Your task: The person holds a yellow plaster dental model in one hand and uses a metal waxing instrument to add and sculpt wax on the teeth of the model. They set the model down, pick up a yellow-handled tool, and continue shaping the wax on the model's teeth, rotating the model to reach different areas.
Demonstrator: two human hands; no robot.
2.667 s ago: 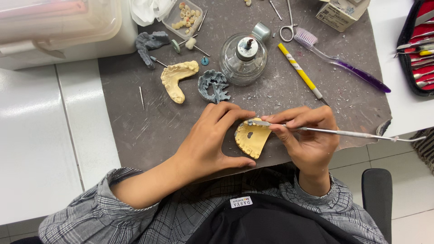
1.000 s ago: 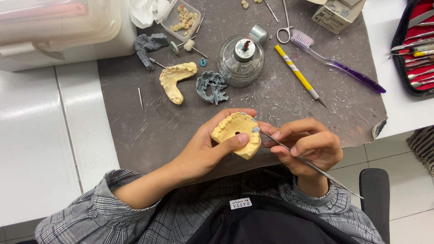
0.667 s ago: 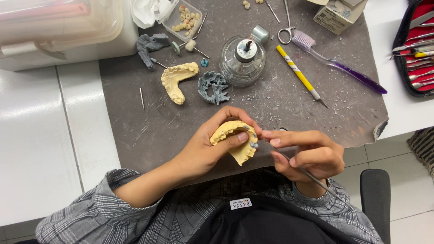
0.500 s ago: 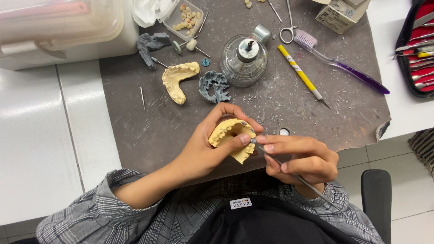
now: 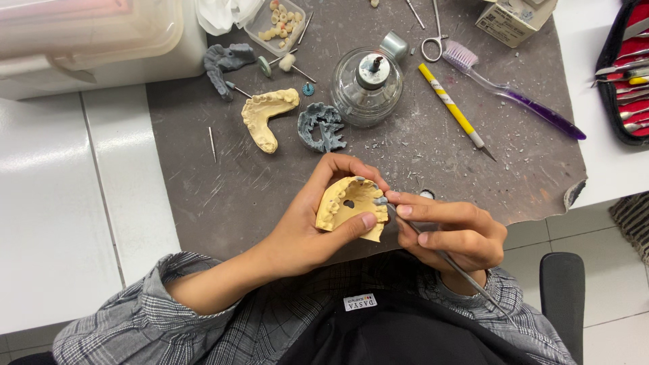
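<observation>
**A:** Centre of the frame, just below the middle: the left hand [image 5: 307, 226] has the yellow dental cast [image 5: 351, 209] cupped, fingers curled behind it and the thumb pressed across its lower front edge. It's lifted off the grey mat [image 5: 203, 196], teeth side tilted up toward the camera.

**B:** And the right hand [image 5: 449, 233], lower right of centre, is pinching a thin metal instrument [image 5: 446, 260] like a pen. Fingers are closed tight around the shaft; the handle runs down and right past the wrist, and the tip meets the cast's right edge, where there's a small bluish-grey spot.

**A:** So both hands are gripping, nothing loose. The two hands touch beside the cast.

**B:** Up the mat, upper centre, a glass spirit lamp [image 5: 368, 84] stands with its metal cap on. Just left of it lies a grey dental impression [image 5: 323, 127], then a second yellow cast [image 5: 267, 116], flat on the mat.

**A:** To the upper right, a yellow-handled knife [image 5: 454, 111] lies diagonally beside a purple toothbrush [image 5: 514, 98]. Far right edge, a red instrument case [image 5: 625, 67], open, with metal tools inside.

**B:** Top left, a clear plastic box [image 5: 94, 40] sits on the white table.
</observation>
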